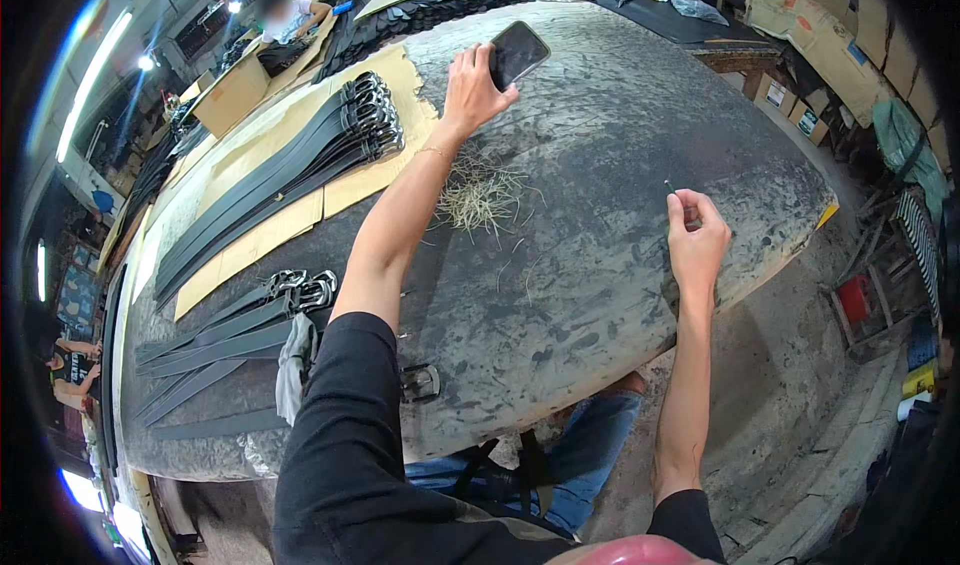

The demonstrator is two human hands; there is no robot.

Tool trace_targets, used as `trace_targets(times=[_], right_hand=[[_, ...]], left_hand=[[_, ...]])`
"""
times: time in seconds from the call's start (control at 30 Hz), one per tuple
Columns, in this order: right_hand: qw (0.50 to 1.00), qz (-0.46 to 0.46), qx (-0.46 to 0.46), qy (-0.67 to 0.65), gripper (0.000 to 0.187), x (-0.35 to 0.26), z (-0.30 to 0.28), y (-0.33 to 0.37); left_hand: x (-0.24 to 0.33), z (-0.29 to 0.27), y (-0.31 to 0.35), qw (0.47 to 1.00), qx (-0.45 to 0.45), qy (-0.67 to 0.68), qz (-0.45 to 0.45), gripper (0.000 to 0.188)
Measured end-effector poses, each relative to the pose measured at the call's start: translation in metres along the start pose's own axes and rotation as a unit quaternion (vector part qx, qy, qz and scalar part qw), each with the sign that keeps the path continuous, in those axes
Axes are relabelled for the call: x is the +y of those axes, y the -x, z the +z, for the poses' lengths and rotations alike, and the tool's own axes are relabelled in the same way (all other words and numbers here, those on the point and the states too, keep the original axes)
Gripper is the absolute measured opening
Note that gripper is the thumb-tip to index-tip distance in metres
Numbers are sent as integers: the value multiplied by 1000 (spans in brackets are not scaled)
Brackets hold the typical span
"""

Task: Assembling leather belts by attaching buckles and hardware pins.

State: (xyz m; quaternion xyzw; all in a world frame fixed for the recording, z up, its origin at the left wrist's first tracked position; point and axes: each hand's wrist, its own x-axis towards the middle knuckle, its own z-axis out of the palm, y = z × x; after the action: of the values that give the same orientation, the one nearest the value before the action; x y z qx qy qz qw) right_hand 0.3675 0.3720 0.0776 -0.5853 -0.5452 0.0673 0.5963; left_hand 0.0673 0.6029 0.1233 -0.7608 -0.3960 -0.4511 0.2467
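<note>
Black phone (520,57) in outstretched left grip (474,95), right grip (699,231) pinching tiny piece (669,184)

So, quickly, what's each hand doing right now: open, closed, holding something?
Left hand: closed on a dark phone.
Right hand: closed, pinching a small thin piece, too tiny to identify.

Phone (519,57): 1 | buckled belt bundles (285,170): 2 (overlapped, singles uncountable) | scrap pile (480,197): 1
</note>
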Motion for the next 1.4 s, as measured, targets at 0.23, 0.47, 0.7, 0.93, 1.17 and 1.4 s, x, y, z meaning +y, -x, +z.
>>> trace_targets(times=[0.23, 0.47, 0.7, 0.93, 1.17, 1.4], right_hand=[[1000, -5, -7, -8, 13, 4, 6, -2], [1000, -22, -6, -8, 13, 7, 6, -2], [1000, -4, -14, -10, 14, 7, 0, -2], [1000, -16, -20, 8, 13, 3, 5, -1], [999, 12, -31, 39, 16, 4, 5, 0], [997, -14, -32, 70, 19, 9, -2, -3]], left_hand=[[7, -15, 3, 999, -8, -3, 39, 59], [12, -20, 3, 999, -7, -30, 45, 55], [20, 6, -1, 963, -160, -100, -190, 73], [-49, 47, 23, 892, -268, -116, -346, 83], [-50, -56, -20, 814, -557, -165, -18, 45], [190, -336, 8, 878, -388, 131, 248, 34]])
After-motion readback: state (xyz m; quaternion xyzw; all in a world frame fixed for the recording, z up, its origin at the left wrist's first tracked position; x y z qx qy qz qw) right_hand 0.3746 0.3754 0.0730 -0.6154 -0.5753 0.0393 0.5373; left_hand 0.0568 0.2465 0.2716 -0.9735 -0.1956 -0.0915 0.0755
